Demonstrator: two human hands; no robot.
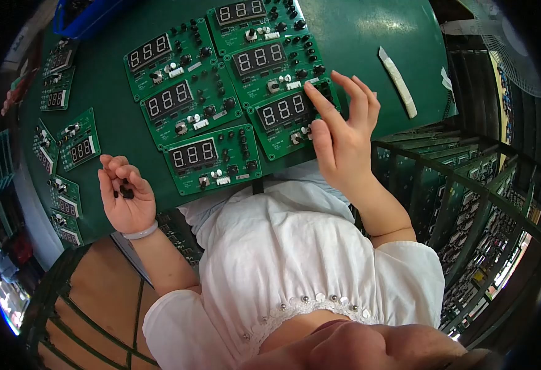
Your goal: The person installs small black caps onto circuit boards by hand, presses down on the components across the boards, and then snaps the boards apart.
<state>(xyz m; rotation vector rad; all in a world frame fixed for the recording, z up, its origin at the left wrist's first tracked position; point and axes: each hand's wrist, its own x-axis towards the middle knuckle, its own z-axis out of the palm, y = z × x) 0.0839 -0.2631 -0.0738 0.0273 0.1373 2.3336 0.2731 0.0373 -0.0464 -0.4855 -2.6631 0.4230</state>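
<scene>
Several green circuit boards with three-digit displays lie in two columns on the green table. My left hand (128, 194) is palm up with curled fingers, left of the front left board (212, 159), and holds small black parts (124, 190) in its palm. My right hand (347, 132) reaches over the right edge of the front right board (282, 123). Its index fingertip is at the white connector area between that board and the board behind it (261, 61). The other fingers are spread, and nothing shows between them.
A wrapped knife (398, 83) lies at the right on the green table (357, 37). Smaller boards (80, 142) are at the left, below a blue bin (88, 21). Racks of boards (461, 203) stand beside the table at the right. A fan (511, 49) is at the upper right.
</scene>
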